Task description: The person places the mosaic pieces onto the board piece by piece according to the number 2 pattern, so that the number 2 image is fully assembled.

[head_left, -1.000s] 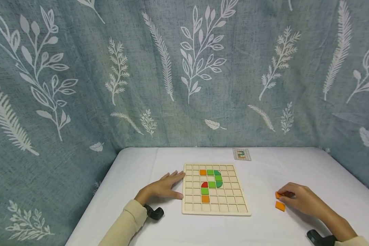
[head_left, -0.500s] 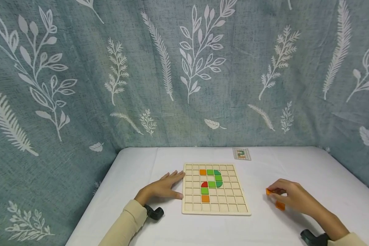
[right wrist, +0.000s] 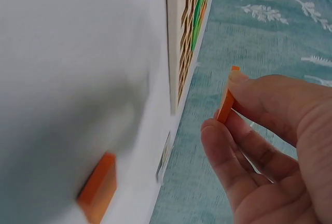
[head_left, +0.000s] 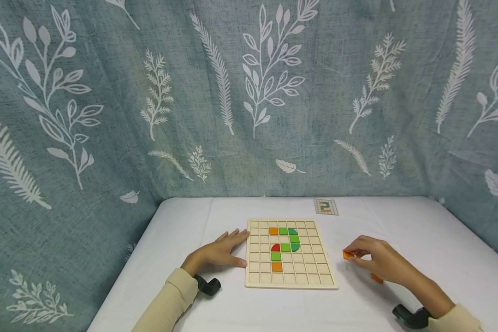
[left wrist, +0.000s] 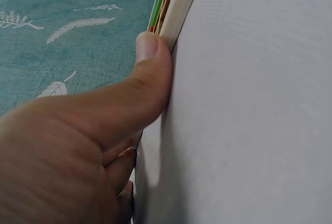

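Between thumb and fingertips my right hand (head_left: 379,259) pinches an orange square tile (right wrist: 227,99), held above the table to the right of the board. A second orange tile (right wrist: 100,189) lies on the cloth below that hand, partly hidden by it in the head view. My left hand (head_left: 220,250) rests with fingers spread against the left edge of the wooden grid board (head_left: 311,280); its thumb touches the board's side in the left wrist view. Orange, green and red tiles, some with rounded corners, form a curving shape in the board's cells, with a red tile (head_left: 275,247) mid-way.
A small pattern card (head_left: 326,207) showing a similar coloured shape lies behind the board, near the table's far edge. White cloth covers the table (head_left: 207,309). A blue-green leaf-print curtain (head_left: 232,175) hangs behind and along the sides.
My right hand has lifted one orange tile and carried it left towards the board, leaving the other tile on the cloth. The left hand stays in place.
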Demonstrator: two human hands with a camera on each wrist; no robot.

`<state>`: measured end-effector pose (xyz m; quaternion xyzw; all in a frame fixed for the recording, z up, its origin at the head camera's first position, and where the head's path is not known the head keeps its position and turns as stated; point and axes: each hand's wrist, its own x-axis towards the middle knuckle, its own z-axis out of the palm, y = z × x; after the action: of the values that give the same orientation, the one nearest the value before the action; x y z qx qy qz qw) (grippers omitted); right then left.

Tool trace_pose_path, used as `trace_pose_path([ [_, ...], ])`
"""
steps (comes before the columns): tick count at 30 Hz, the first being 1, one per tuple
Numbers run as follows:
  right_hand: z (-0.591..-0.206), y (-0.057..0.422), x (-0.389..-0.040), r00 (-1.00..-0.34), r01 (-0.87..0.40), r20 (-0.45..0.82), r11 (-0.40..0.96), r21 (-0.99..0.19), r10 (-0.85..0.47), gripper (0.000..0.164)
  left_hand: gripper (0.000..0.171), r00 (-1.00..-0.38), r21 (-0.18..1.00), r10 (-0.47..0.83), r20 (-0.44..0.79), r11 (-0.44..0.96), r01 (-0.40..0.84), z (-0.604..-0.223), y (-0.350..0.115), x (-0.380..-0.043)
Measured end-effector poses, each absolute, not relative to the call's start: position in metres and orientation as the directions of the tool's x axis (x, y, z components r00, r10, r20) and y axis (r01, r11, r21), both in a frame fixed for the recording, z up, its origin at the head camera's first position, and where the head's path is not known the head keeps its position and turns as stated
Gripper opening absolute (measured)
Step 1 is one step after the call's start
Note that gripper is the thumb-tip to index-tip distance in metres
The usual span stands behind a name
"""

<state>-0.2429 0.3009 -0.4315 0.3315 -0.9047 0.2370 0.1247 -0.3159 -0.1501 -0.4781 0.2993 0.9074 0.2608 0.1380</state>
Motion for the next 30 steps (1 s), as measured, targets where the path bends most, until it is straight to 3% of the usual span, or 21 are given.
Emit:
trace_pose_path([
  [7, -0.432, 0.284, -0.247, -0.683, -0.726, 0.44, 0.608, -0.322, -0.583, 0.025, 0.096, -0.783, 0.558, 0.615, -0.096, 0.684, 0.469, -0.478, -0.151, -0.316],
  [17, -0.431, 0.257, -0.249, -0.739, -0.674, 0.348, 0.627, -0.39, -0.577, 0.019, 0.096, -0.785, 0.554, 0.61, -0.104, 0.692, 0.464, -0.481, -0.151, -0.315],
  [30, -0.434, 0.223, -0.255, -0.7, -0.714, 0.372, 0.572, -0.404, -0.61, 0.017, 0.096, -0.782, 0.547, 0.615, -0.1, 0.69, 0.473, -0.48, -0.151, -0.317],
])
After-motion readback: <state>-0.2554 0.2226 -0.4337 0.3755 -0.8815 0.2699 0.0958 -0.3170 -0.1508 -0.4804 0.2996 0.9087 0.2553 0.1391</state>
